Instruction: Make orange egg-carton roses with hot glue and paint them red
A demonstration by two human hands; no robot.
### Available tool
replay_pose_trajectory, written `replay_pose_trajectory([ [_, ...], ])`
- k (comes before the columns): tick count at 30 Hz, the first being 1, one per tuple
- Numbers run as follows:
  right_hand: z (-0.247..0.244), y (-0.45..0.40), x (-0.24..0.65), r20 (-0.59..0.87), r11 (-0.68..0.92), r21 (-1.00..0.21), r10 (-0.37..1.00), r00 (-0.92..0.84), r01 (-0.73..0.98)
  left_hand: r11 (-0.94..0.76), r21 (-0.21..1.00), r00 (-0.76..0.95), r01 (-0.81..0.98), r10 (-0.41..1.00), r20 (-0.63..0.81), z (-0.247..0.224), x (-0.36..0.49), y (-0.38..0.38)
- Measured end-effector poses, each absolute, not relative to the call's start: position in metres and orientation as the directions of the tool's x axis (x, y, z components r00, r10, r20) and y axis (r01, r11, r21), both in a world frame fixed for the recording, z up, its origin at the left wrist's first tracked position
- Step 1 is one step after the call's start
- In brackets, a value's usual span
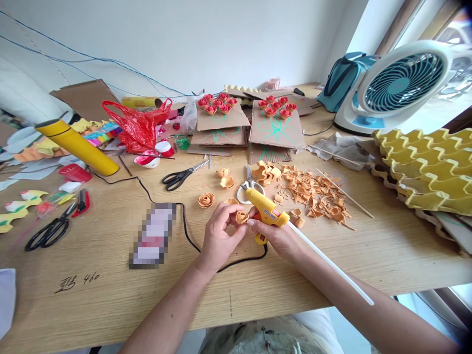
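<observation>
Grip: left hand [220,231], fingers pinched round one orange rose [242,217]; right hand [278,237], closed about one yellow glue gun [266,209], thumb and forefinger at the rose's right side.

Glue stick [332,264]: one, white, projecting from the gun's rear.
Finished-looking rose [206,199]: one, orange, on the table [110,305].
Scissors: three pairs; two black-handled, one mid-table [184,175] and one at left [63,222]; one white-handled [249,173], beyond the gun's nozzle.
Red flowers: two clusters, left [223,108] and right [271,112], each on cardboard.
Orange scraps [313,189]: one spread heap, uncounted.
Thin stick [344,192]: one, beside the scraps.
Fan [403,86]: one, white and teal.

Held rose: small, matt orange, petals curled in a tight spiral, rims rolled outward; held between both hands above the table's near part, just left of the gun.
</observation>
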State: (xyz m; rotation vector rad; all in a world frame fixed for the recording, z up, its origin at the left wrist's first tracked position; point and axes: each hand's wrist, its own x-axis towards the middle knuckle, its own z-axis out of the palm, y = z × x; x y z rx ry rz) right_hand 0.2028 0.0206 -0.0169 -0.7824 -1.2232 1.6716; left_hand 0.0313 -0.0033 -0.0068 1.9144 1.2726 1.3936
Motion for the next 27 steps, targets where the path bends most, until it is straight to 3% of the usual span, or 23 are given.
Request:
replay_pose_trajectory([
  [7, -0.023, 0.025, 0.207, 0.043, -0.048, -0.966, 0.938, -0.345, -0.252, -0.353, 0.896, 0.119, 0.271, 0.936, 0.332, -0.003, 0.030, -0.003],
  [12, -0.027, 0.026, 0.206, 0.038, -0.071, -0.951, 0.938, -0.343, -0.301, -0.228, 0.974, 0.127, 0.006, 0.966, 0.226, -0.007, 0.028, 0.001],
  [16, -0.025, 0.026, 0.206, 0.012, -0.084, -0.958, 0.944, -0.329, -0.275, -0.169, 0.980, 0.125, -0.108, 0.975, 0.182, -0.006, 0.029, 0.002],
  [21, -0.021, 0.025, 0.211, -0.039, -0.103, -0.974, 0.955, -0.295, -0.202, -0.113, 0.990, 0.113, -0.088, 0.986, 0.123, -0.002, 0.025, 0.002],
  [27, -0.021, 0.026, 0.221, 0.008, -0.039, -0.987, 0.958, -0.288, -0.157, -0.063, 0.970, 0.090, -0.236, 0.992, 0.087, -0.006, 0.019, 0.007],
])
